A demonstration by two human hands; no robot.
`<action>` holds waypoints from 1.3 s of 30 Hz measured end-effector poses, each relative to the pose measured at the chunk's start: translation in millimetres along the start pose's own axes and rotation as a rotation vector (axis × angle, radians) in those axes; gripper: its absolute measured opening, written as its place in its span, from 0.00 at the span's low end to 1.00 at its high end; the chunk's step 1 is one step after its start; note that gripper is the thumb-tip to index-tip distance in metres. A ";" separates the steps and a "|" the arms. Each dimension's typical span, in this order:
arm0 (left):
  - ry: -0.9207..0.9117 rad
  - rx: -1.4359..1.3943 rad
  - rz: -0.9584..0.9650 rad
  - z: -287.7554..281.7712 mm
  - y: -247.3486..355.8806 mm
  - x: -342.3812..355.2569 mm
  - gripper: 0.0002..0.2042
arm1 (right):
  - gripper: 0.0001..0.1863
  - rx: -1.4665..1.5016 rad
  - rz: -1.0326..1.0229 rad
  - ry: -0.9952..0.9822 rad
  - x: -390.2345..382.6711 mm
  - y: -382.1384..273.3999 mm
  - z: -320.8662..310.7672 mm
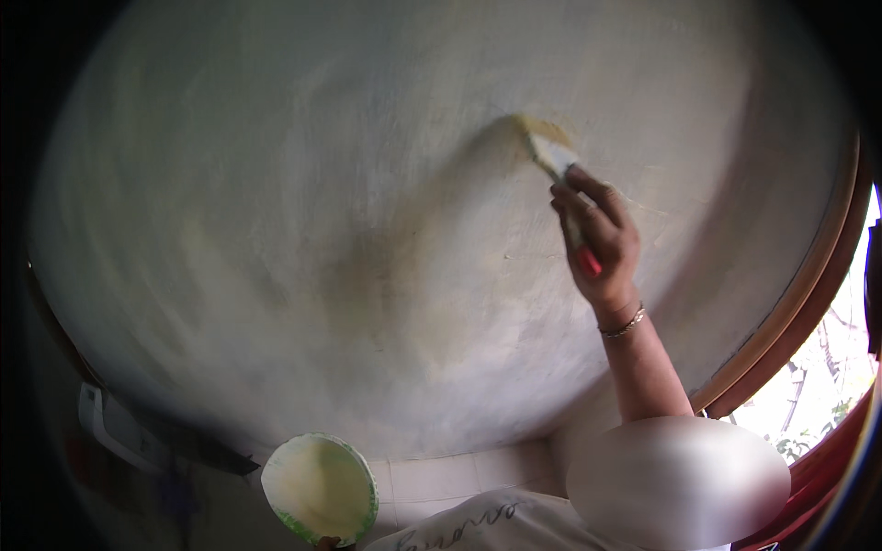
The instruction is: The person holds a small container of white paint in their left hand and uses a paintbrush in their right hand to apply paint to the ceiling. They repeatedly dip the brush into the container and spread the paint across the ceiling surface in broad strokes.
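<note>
Right hand (597, 241) raised, closed around a paintbrush (559, 170) — red handle end poking below the fingers, bristles pressed on the pale wall (303, 230) amid a yellowish smear. Bracelet (623, 325) at the wrist. Left hand barely visible at the lower edge — grip impossible to tell — under a round green-rimmed bowl (320, 487) of light paint. Wooden window frame (799, 312) off to the right.

Bare wall (303, 230); window frame (808, 294) rightward
</note>
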State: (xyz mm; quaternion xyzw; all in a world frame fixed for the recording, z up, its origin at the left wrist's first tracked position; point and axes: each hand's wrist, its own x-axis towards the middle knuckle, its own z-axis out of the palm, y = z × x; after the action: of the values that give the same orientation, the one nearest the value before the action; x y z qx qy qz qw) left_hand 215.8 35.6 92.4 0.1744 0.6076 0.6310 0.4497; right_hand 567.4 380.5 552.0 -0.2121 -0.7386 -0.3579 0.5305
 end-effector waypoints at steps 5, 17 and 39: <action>-0.003 0.094 0.033 -39.8 -60.3 28.1 0.12 | 0.12 0.180 -0.025 -0.440 -85.3 -58.6 -7.8; 0.132 0.390 0.250 -7.1 -20.0 -19.1 0.10 | 0.11 0.174 0.229 0.081 -34.2 17.0 -44.5; 0.148 0.303 0.190 -0.8 -33.7 -14.9 0.09 | 0.14 0.227 -0.150 0.162 74.3 20.3 -11.0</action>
State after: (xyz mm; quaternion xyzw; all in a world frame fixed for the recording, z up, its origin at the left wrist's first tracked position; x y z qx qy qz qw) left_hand 235.1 18.7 66.0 0.2498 0.7078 0.5829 0.3111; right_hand 562.7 380.5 629.6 -0.0654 -0.7428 -0.3268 0.5807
